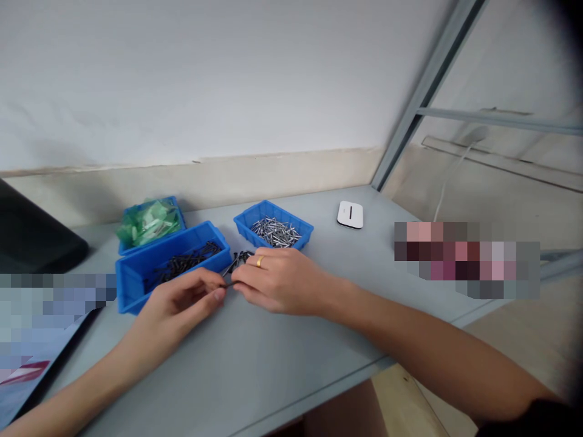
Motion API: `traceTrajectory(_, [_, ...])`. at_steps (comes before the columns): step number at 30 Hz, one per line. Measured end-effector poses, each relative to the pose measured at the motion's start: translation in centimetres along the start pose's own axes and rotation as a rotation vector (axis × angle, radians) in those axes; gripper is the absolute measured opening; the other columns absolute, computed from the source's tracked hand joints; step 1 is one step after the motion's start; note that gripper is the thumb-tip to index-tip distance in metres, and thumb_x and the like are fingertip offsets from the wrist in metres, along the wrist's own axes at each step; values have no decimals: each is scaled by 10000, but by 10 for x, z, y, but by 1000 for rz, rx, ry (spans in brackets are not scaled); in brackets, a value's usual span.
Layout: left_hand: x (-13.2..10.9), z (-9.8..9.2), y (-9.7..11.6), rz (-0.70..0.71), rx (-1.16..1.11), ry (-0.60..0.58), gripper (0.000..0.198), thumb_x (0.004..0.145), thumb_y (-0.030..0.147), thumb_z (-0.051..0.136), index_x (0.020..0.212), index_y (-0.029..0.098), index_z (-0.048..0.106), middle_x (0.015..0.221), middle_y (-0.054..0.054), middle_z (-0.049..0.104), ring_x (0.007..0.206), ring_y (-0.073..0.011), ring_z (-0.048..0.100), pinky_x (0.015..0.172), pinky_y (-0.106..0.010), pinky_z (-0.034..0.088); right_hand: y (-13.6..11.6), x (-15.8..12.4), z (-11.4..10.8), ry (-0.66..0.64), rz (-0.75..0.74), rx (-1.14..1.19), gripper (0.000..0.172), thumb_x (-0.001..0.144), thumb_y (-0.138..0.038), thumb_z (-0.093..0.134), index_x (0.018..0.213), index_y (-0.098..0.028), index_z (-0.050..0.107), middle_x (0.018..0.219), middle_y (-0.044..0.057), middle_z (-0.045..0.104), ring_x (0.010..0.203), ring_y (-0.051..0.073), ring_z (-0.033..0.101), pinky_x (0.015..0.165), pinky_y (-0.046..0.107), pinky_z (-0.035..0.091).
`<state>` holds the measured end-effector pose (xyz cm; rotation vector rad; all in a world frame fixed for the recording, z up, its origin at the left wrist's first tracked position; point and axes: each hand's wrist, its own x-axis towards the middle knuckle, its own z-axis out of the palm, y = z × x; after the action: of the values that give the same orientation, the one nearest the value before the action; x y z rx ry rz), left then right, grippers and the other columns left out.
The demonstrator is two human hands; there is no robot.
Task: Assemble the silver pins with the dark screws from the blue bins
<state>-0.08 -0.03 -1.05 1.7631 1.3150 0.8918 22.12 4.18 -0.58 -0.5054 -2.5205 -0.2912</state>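
On the grey worktop, seen from the head camera, the left hand and right hand meet fingertip to fingertip, both pinching one black screw. Just behind them lies a small heap of loose screws, between the large blue bin of black screws and the small blue bin of silver nails.

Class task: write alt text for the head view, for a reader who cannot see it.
The left hand and right hand pinch one black screw between them on a grey table. Behind stand blue bins of black screws, silver fasteners and green packets.
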Motion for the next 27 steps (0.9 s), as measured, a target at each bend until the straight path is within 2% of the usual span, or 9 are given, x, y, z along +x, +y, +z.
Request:
traceTrajectory(6, [1, -1, 8, 9, 10, 42, 201, 780, 415, 686, 822, 220, 681, 666, -5, 657, 614, -172, 591, 526, -223, 503, 0, 0, -2, -4, 62, 24, 331, 1033, -297, 366, 890, -163, 632, 794, 11, 679, 777, 141, 608, 709, 277, 397])
traceTrajectory(11, [1, -1, 8, 15, 18, 21, 188, 795, 408, 678, 836, 225, 682, 677, 1, 659, 623, -167, 596, 535, -213, 508, -1, 0, -2, -26, 47, 34, 310, 1028, -283, 377, 875, -165, 619, 792, 16, 678, 764, 136, 598, 700, 275, 388])
traceTrajectory(18, [0, -1, 6, 27, 25, 0, 191, 837, 406, 646, 841, 220, 687, 684, 6, 650, 625, -154, 587, 540, -198, 496, -1, 0, -2, -3, -8, -6, 318, 1025, -278, 373, 817, -171, 589, 718, -2, 626, 683, 116, 554, 682, 263, 373])
traceTrajectory(27, [1, -2, 6, 46, 23, 0, 180, 838, 393, 638, 834, 220, 690, 662, 11, 654, 597, -143, 580, 518, -191, 483, -1, 0, -1, 20, -21, 3, 313, 1019, -286, 384, 814, -170, 589, 709, -11, 618, 674, 116, 554, 651, 263, 360])
